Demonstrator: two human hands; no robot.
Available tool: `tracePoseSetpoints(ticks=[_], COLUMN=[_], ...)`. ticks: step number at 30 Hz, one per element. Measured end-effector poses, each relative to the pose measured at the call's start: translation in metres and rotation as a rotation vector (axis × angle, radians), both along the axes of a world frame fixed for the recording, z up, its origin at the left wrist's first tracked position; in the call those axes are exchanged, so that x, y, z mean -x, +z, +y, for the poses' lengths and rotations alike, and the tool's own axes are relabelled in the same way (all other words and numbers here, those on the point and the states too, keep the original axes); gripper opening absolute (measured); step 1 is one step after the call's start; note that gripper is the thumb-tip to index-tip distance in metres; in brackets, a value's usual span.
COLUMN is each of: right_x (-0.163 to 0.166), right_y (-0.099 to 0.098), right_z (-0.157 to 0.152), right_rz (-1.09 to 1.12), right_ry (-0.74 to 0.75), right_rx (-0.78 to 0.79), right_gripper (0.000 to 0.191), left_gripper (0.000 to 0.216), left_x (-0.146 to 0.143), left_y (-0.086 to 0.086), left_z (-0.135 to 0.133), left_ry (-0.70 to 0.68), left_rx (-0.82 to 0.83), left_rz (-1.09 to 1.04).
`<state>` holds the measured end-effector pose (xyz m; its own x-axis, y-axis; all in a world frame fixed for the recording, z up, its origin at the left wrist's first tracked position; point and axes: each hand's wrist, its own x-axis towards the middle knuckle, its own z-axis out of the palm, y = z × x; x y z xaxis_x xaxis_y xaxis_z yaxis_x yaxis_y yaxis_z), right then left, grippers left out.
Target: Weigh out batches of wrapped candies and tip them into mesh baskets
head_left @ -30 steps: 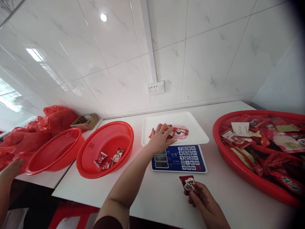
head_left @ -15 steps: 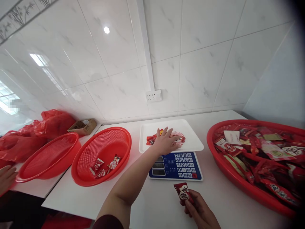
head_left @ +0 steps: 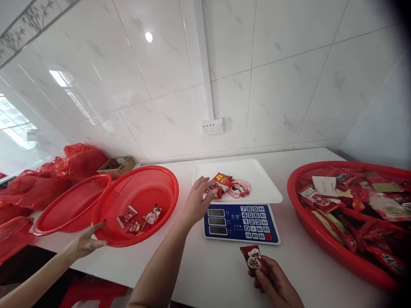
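Observation:
My right hand (head_left: pixel 272 280) pinches a small dark red snack packet (head_left: pixel 253 259) with a white label and black characters, in front of a digital scale (head_left: pixel 239 224). My left hand (head_left: pixel 199 201) is at the left side of the scale's white tray (head_left: pixel 263 184). Its fingers are apart and bent around the edge of a red packet (head_left: pixel 217 192), which they partly hide. Beside that lies a red and yellow packet (head_left: pixel 222 180). A red printed mark (head_left: pixel 239 187) shows on the tray, with a small red piece at its right.
At right stands a large red basket (head_left: pixel 308 226) full of assorted packets. A red basket (head_left: pixel 168 188) at left holds several packets; another person's hand (head_left: pixel 85 246) is at its rim. Beyond are another red basket (head_left: pixel 41 226), red plastic bags (head_left: pixel 80 162) and a cardboard box (head_left: pixel 117 166).
My left hand has drawn leftward off the packets, uncovering the tray's print. The other person's hand has come right, and the far-left basket now sits against its neighbour. My right hand keeps its packet.

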<state>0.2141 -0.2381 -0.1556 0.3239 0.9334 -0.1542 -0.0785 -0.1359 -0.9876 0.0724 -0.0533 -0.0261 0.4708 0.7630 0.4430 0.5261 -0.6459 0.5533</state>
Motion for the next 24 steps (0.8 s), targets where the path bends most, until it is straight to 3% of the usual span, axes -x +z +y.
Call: tracePoseSetpoints(ticks=[4, 6, 9, 12, 14, 18, 24], right_x=[-0.007, -0.010, -0.010, -0.004, 0.002, 0.006, -0.003], right_y=[-0.014, -0.020, -0.019, -0.006, 0.003, 0.015, 0.015], right_z=[-0.001, -0.002, -0.003, -0.005, -0.006, -0.005, 0.006], right_rz=[0.005, -0.007, -0.069, -0.178, -0.237, -0.291, -0.325], right_ry=[0.012, 0.050, 0.131, 0.185, 0.227, 0.353, 0.544], right_rx=[-0.038, -0.056, -0.054, -0.022, -0.010, -0.013, 0.009], right_gripper=[0.040, 0.038, 0.033, 0.030, 0.029, 0.028, 0.030], left_gripper=[0.021, 0.020, 0.016, 0.035, 0.038, 0.019, 0.021], left_x=[0.040, 0.051, 0.053, 0.043, 0.034, 0.022, 0.020], left_y=[-0.018, -0.034, -0.059, -0.075, -0.078, -0.079, -0.078], left_z=[-0.042, -0.067, -0.100, -0.122, -0.128, -0.129, -0.122], left_ry=[0.176, 0.182, 0.030, -0.137, -0.208, -0.292, -0.292], left_rx=[0.114, 0.239, 0.427, 0.509, 0.516, 0.477, 0.444], left_rz=[-0.244, -0.254, -0.184, -0.104, -0.068, -0.029, 0.039])
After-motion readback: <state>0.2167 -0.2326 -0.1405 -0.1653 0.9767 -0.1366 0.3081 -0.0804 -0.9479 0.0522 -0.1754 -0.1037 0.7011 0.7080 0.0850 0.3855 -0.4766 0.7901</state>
